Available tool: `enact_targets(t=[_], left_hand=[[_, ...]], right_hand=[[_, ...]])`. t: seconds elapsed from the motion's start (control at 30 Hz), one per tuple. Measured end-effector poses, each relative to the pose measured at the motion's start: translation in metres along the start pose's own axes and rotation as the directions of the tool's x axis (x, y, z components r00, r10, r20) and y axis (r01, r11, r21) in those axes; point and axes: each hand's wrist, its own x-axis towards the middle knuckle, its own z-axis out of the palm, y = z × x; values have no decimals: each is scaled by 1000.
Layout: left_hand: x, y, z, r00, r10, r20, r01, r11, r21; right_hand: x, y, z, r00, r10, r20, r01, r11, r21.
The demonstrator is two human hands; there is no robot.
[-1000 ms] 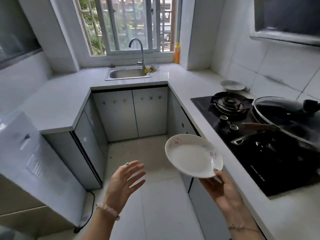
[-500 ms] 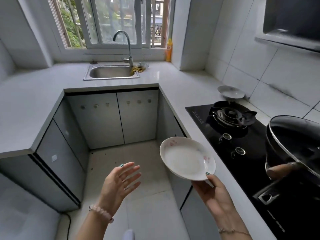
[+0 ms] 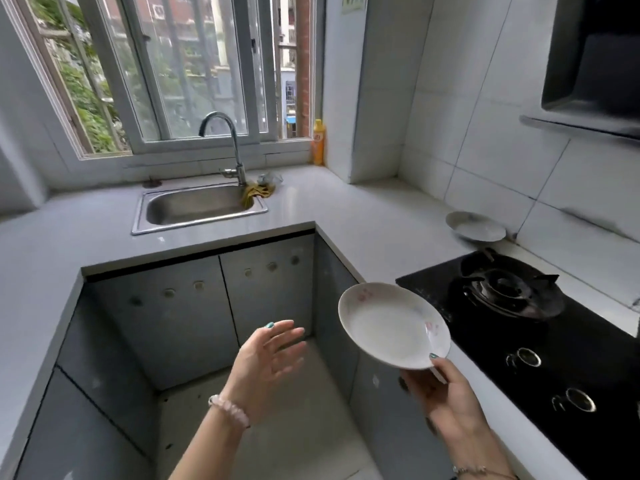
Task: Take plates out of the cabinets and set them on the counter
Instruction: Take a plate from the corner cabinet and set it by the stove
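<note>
My right hand pinches the near rim of a white plate with small pink flowers, thumb on top. The plate hangs tilted in the air beside the counter's edge, just left of the stove. My left hand floats open, fingers spread, palm turned toward the plate, holding nothing. A second white plate lies on the grey counter by the tiled wall, behind the stove. The grey lower cabinets under the counter have their doors closed.
A black gas stove fills the counter on the right, under a range hood. A steel sink with a tap and a yellow cloth sits below the window. An orange bottle stands on the sill. Bare counter lies between sink and stove.
The view has turned left and up, so the pan and lid on the right have left the frame. The plate stays in my right hand, carried closer to the corner counter. My left hand remains open.
</note>
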Motion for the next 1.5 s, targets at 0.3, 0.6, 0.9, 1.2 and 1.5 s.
enact_targets(t=[0.3, 0.6, 0.9, 1.2, 1.5], left_hand=[[100, 46, -2, 998, -18, 56, 21, 998, -54], [228, 65, 24, 997, -61, 36, 63, 996, -56], [369, 90, 118, 990, -118, 78, 119, 993, -7], [446, 79, 162, 967, -211, 141, 207, 977, 39], [519, 89, 198, 902, -312, 298, 284, 949, 135]], right_hand=[[87, -16, 48, 995, -89, -41, 91, 994, 58], [207, -42, 77, 991, -60, -116, 69, 994, 80], [322, -121, 94, 969, -106, -221, 132, 986, 105], [379, -160, 78, 935, -111, -337, 177, 969, 174], [421, -164, 84, 879, -119, -461, 244, 944, 222]])
